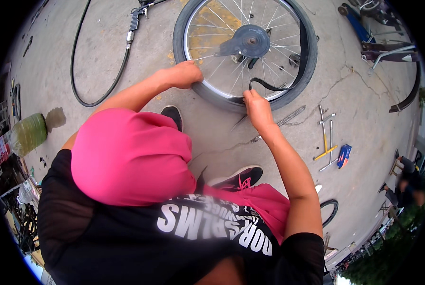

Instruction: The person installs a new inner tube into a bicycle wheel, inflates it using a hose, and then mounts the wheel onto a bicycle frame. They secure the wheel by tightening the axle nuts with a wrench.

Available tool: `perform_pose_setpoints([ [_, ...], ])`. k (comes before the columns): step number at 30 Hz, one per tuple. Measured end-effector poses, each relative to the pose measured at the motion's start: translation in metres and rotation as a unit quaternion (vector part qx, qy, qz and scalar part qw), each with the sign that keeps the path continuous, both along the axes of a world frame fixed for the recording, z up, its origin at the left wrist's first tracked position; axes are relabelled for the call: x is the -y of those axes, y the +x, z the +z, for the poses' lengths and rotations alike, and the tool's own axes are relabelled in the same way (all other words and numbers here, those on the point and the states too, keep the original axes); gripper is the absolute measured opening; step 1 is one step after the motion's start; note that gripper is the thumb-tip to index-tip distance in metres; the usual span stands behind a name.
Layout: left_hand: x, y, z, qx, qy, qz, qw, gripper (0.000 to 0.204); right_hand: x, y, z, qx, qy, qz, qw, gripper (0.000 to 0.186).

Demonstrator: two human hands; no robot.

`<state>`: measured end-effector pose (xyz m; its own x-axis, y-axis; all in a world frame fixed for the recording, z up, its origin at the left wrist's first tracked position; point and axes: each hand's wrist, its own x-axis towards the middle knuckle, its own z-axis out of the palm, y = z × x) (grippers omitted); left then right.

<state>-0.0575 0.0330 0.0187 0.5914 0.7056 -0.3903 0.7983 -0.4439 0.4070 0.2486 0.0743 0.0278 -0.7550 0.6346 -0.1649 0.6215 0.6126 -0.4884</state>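
A spoked bicycle wheel (pixel 189 33) lies on its side on the concrete, with a dark hub cover (pixel 246 42) at its centre. Its black tyre (pixel 310 61) is round the silver rim. My left hand (pixel 185 74) is closed over the tyre and rim at the near left. At the near side, my right hand (pixel 258 110) pinches a flat black rubber strip (pixel 274 87). From those fingers the strip loops up and runs to the right inside of the tyre. Whether it is an inner tube or a rim band, I cannot tell.
An air gun (pixel 135 21) on a black hose (pixel 73 71) lies at left. Metal levers (pixel 291 116) are beside my right hand. T-handle wrenches (pixel 324 135) and a blue box (pixel 344 156) lie further right. A greenish jug (pixel 29 134) is far left; a seated person (pixel 407 183) is far right.
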Motion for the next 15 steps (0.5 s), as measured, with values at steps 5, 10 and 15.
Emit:
perform_pose_setpoints([
  [5,-0.002,0.001,-0.001,0.009,-0.019,0.06,0.998,0.027,-0.002,-0.011,0.014,0.045,-0.057,0.022,0.997,0.013],
  [10,-0.013,0.01,0.007,-0.054,-0.039,0.056,0.996,0.028,-0.005,-0.015,0.011,0.152,-0.097,0.122,0.976,0.018],
  [15,-0.003,0.045,0.016,0.044,-0.113,0.062,0.991,0.044,0.023,-0.031,-0.011,0.079,-0.079,0.018,0.994,0.02],
])
